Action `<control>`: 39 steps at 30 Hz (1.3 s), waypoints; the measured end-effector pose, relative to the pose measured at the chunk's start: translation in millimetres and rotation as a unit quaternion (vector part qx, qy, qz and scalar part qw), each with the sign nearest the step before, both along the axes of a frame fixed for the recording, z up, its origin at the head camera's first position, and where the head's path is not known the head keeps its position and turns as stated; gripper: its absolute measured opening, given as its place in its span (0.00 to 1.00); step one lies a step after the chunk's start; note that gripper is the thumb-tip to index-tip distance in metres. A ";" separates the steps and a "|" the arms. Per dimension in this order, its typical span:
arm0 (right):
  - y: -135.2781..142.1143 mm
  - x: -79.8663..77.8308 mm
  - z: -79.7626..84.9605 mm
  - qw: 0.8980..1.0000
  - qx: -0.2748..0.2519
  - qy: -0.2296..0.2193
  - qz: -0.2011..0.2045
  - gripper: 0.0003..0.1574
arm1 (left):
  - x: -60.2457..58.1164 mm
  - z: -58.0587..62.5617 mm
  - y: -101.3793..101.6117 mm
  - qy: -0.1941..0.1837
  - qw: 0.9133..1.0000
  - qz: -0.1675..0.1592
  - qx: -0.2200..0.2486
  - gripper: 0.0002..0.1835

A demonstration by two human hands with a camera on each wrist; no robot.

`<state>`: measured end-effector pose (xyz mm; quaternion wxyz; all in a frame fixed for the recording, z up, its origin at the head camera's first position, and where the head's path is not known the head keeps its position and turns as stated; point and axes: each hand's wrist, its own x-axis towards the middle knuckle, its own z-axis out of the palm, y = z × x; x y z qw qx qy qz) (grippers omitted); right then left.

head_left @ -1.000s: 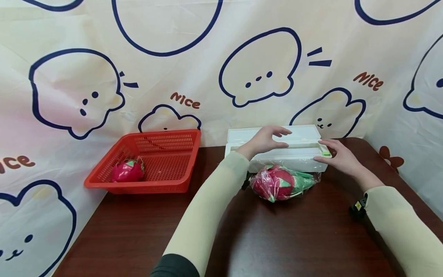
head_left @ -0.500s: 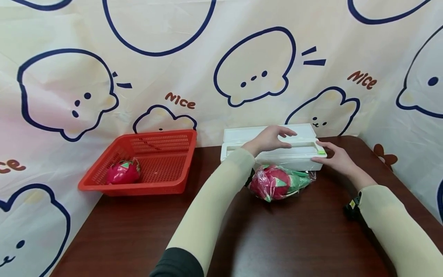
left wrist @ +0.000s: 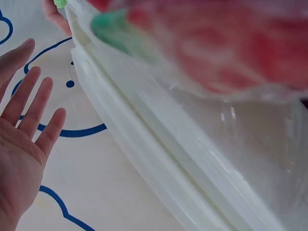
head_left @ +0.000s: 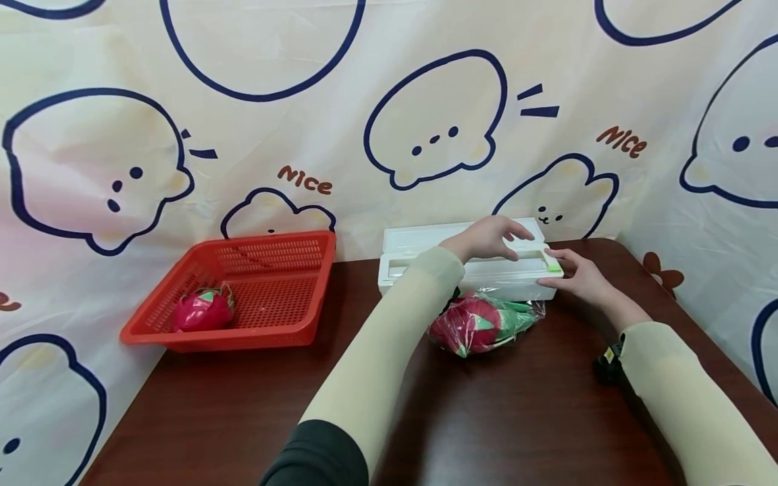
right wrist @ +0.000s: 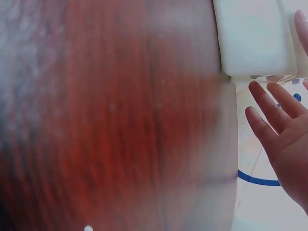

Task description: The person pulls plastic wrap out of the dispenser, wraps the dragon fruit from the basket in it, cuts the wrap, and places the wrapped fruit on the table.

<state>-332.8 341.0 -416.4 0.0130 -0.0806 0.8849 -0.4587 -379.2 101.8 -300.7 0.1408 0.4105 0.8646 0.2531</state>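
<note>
A white cling film dispenser (head_left: 492, 287) lies at the back of the table, its lid (head_left: 413, 236) tipped back against the wall cloth. At its right end sits a green slider (head_left: 554, 267). My left hand (head_left: 489, 238) hovers over the dispenser, fingers relaxed and apart, holding nothing; the left wrist view shows its palm (left wrist: 19, 154). My right hand (head_left: 580, 277) is at the dispenser's right end, thumb in front and fingertips right by the slider. In front lies a dragon fruit (head_left: 468, 324) in clear film (head_left: 531, 312), joined to the dispenser's front.
Left of the dispenser stands a red plastic basket (head_left: 276, 334) with another dragon fruit (head_left: 203, 310) in it. The brown wooden table (head_left: 486, 418) meets a cartoon-printed cloth (head_left: 340, 121) at the back. The table's right edge runs past my right forearm.
My left hand has moved right over the dispenser, closer to the right hand. The right hand stays at the dispenser's end. The head view has turned slightly right.
</note>
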 end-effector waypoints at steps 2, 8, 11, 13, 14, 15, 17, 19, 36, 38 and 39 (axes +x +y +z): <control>1.4 0.5 1.3 1.000 -0.003 -0.001 -0.001 0.53 | -0.9 0.9 5.1 0.006 1.000 -0.013 -0.006 0.24; 2.7 1.5 1.7 1.000 -0.015 -0.003 -0.001 0.52 | -4.6 2.2 17.5 0.006 0.999 -0.039 -0.031 0.23; 2.4 0.1 -0.4 1.000 -0.024 -0.004 0.001 0.51 | -7.4 0.8 22.4 0.011 0.998 -0.042 -0.042 0.22; 2.1 -0.7 -2.3 1.000 -0.025 -0.001 0.002 0.50 | -8.8 -1.6 25.7 0.019 0.997 -0.053 -0.049 0.21; 1.9 -1.2 -2.9 1.000 -0.024 0.001 0.001 0.50 | -9.6 -2.6 27.3 0.023 0.997 -0.061 -0.052 0.21; 1.7 -1.7 -3.4 1.000 -0.024 0.005 0.001 0.49 | -9.9 -3.4 28.8 0.027 0.996 -0.068 -0.054 0.20; 0.9 -2.3 -3.4 1.000 -0.025 0.012 0.001 0.48 | -10.3 -4.5 32.0 0.032 0.994 -0.080 -0.060 0.20; 0.1 -2.6 -2.9 0.999 -0.027 0.017 0.001 0.46 | -10.1 -4.3 34.8 0.035 0.994 -0.084 -0.068 0.20; 2.5 -1.0 -2.5 1.000 -0.022 0.016 -0.001 0.41 | -4.7 -9.7 61.3 0.014 0.989 -0.065 -0.131 0.20; 3.3 -1.6 -3.8 0.999 -0.027 0.021 0.002 0.40 | -4.4 -10.4 62.3 0.016 0.988 -0.075 -0.132 0.20; 3.7 -1.8 -4.2 0.999 -0.030 0.023 0.003 0.40 | -4.2 -10.8 63.0 0.016 0.988 -0.079 -0.133 0.20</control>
